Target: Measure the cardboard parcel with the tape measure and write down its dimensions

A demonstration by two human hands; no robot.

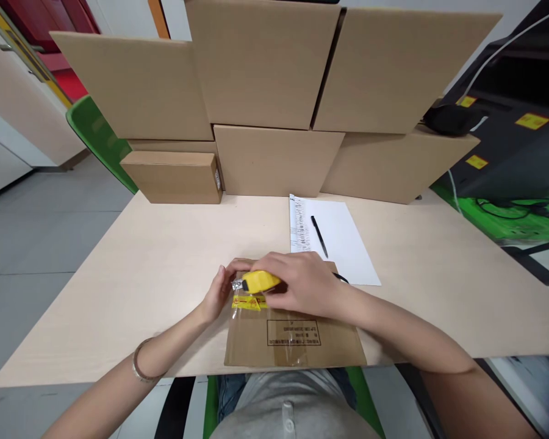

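One flat brown cardboard parcel (pixel 297 344) is pinned at the near edge of the pale wooden table (pixel 141 274).

One yellow plastic utility knife (pixel 260 281) is clasped in the closed right hand (pixel 302 283), with its blade laid over the parcel's taped far end. The left hand (pixel 219 292) is rested loosely open against the left edge. One white sheet (pixel 343 238) and one black pen (pixel 319 236) are seen beyond, and at least six brown cartons (pixel 265 67) are stacked behind.

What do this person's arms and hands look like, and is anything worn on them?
Both forearms are bare as far as the picture shows, with no sleeves in view. The left grip and right grip, the person's hands, wear no gloves. A thin silvery bangle circles the left wrist. A thin dark strand shows at the right wrist; whether it is a worn band is unclear.
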